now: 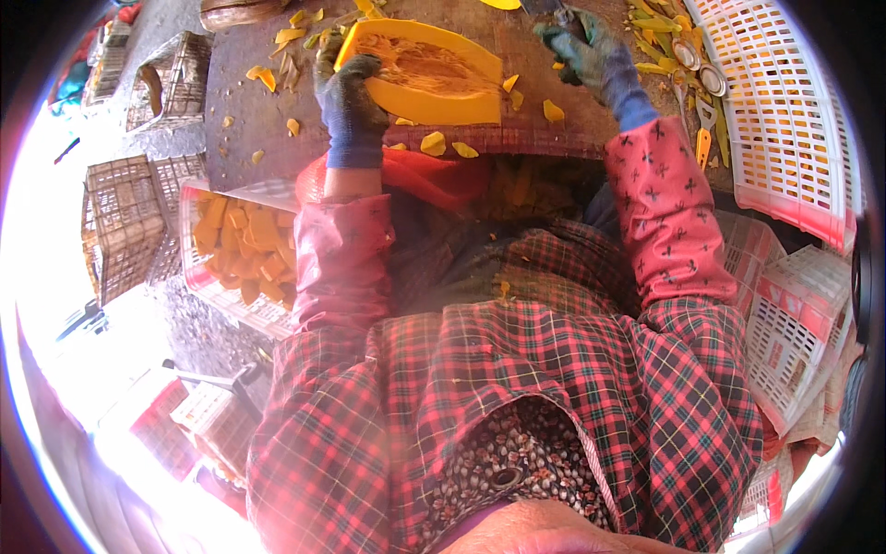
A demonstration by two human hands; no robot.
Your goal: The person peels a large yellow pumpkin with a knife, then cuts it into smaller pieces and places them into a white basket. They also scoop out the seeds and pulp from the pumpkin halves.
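My left hand [354,97], in a blue knitted glove, holds the left end of a cut pumpkin piece [443,69], with its fibrous orange hollow facing up over the wooden table [239,111]. To the right, my gloved right hand [581,52] is closed around the handle of a knife-like tool [547,5], whose far part is cut off by the picture's top edge. Near that tool lies part of another yellow piece [502,3]. Small pumpkin chips [433,144] are scattered around the pumpkin piece and along the near table edge.
A plastic crate of orange pumpkin chunks [249,239] stands below left. A white crate [775,104] stands at the right, beside a peeler with an orange handle [704,135], metal lids [713,80] and peelings [651,25]. Brown crates [128,218] lie farther left; more crates [796,332] are at lower right.
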